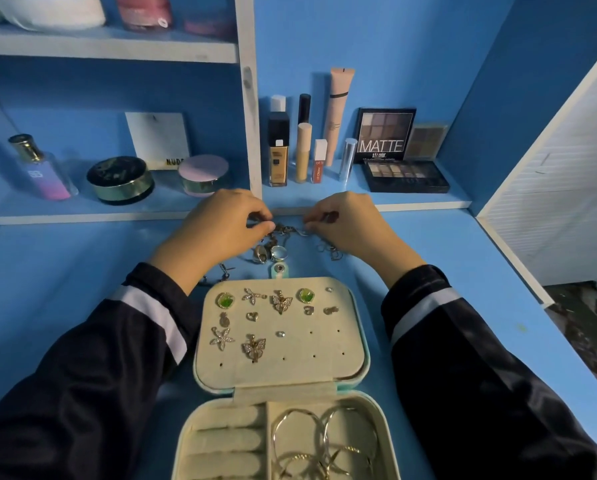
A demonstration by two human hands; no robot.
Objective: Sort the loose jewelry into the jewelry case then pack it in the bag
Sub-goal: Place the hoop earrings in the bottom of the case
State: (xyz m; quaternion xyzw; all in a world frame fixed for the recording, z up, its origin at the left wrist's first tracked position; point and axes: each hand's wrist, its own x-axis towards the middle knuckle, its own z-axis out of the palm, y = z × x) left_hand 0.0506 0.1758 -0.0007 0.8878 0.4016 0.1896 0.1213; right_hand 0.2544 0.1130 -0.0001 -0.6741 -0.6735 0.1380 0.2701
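While the left hand (217, 223) and the right hand (345, 220) each pinch an end of the knot of chains (283, 233) at the centre of the frame, thumbs and forefingers closed on fine links, the main risk, as I judge it, is pulling the two ends apart and tightening the tangle or snapping a link. Just below the fingers, a round pendant (278, 251) lies in the same heap and could be dragged along. A loose chain end (222, 271) near the left sleeve could be swept across the worktop (463, 271). Nearer the camera, the jewelry case (359, 341) lies open, its upper panel studded with earrings and its lower tray holding hoop earrings (321, 438). A forearm dropping onto the panel might knock studs loose. No bag is in view.
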